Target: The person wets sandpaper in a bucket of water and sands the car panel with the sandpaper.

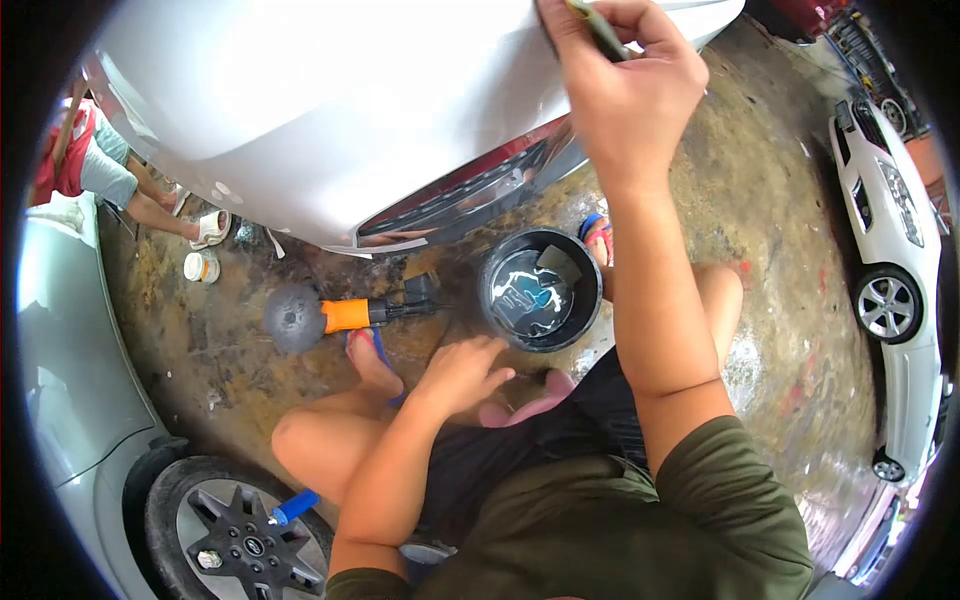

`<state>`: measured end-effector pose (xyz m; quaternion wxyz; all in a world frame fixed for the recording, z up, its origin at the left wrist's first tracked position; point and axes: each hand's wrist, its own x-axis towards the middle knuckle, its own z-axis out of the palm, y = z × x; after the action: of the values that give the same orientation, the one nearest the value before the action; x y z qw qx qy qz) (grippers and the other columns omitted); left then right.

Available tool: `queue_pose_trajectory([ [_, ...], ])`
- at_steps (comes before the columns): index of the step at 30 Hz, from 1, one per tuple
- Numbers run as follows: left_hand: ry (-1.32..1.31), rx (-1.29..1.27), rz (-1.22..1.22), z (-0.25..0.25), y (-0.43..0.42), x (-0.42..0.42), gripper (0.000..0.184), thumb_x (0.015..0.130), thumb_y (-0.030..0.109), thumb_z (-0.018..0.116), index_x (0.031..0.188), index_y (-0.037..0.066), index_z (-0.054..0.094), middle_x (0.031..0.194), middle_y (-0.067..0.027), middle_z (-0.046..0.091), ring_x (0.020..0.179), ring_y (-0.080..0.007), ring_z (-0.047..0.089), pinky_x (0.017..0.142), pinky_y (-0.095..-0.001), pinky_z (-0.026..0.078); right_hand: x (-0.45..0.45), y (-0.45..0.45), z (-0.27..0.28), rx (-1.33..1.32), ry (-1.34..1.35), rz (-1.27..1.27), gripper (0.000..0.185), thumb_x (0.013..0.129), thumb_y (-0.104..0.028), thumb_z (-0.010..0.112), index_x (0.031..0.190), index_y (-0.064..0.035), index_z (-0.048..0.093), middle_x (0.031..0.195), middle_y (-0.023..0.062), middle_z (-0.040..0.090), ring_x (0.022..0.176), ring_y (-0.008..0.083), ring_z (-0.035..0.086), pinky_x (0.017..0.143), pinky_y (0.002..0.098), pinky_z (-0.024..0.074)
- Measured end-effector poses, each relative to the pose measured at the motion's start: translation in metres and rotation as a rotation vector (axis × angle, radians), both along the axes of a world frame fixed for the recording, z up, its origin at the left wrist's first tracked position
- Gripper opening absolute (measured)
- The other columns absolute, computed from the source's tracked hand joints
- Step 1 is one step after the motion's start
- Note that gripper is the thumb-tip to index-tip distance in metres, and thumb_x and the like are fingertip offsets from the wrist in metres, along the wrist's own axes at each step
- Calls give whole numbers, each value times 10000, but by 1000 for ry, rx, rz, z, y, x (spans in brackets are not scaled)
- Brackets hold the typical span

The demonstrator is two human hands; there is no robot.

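My right hand point(640, 85) is raised at the top of the head view, closed on a dark greenish pad point(603, 36). It holds the pad close against the silver-white car panel point(400, 90); whether they touch is hard to tell. My left hand point(465, 375) hangs over my lap with its fingers loosely apart and nothing in them. Just beyond it stands a black bucket point(490, 310) holding water, with a small greyish piece point(558, 264) at its inner wall. Left of the bucket lies an orange and black power tool point(346, 314) with a round grey disc.
A white jar point(201, 267) stands on the stained floor point(780, 200). Another person's legs point(130, 185) show at the far left. A car wheel point(240, 535) with a blue object point(294, 507) is at lower left. A white car point(890, 220) stands at right.
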<state>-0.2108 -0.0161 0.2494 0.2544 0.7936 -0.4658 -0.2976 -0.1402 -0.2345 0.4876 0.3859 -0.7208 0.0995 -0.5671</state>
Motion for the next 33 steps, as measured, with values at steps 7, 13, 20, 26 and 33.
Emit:
queue_pose_trajectory([
  [7,-24,-4,-16,0,-1,-3,473,950,384,673,1292,59,637,1175,-192,691,1057,-418,670,905,-518,539,8,22,-7,189,-98,150,275,872,-135,820,715,21,657,601,-8,601,581,55,509,522,239,394],
  [13,3,45,-20,6,-2,-2,481,949,380,675,1303,58,630,1203,-186,684,1075,-410,667,918,-519,534,20,21,-10,115,-149,108,298,873,-136,821,679,5,643,600,2,605,582,60,507,526,241,399],
  [20,12,55,-22,6,1,-3,489,939,375,682,1302,52,629,1175,-198,687,1059,-411,670,897,-510,542,14,11,-13,173,-67,23,303,864,-119,834,681,8,628,612,-3,611,602,47,515,528,243,402],
  [26,11,57,-22,5,-1,-6,480,940,373,681,1298,57,632,1139,-194,688,1050,-404,673,893,-508,542,19,1,-23,105,-118,66,251,864,-143,848,769,1,666,653,-13,626,611,43,536,546,208,406],
  [33,-1,48,-23,2,-1,-7,475,941,368,681,1299,60,631,1129,-193,691,1048,-400,674,901,-502,544,19,-4,-15,116,-124,-31,327,816,-195,894,711,10,663,649,-51,606,620,19,499,565,188,385],
])
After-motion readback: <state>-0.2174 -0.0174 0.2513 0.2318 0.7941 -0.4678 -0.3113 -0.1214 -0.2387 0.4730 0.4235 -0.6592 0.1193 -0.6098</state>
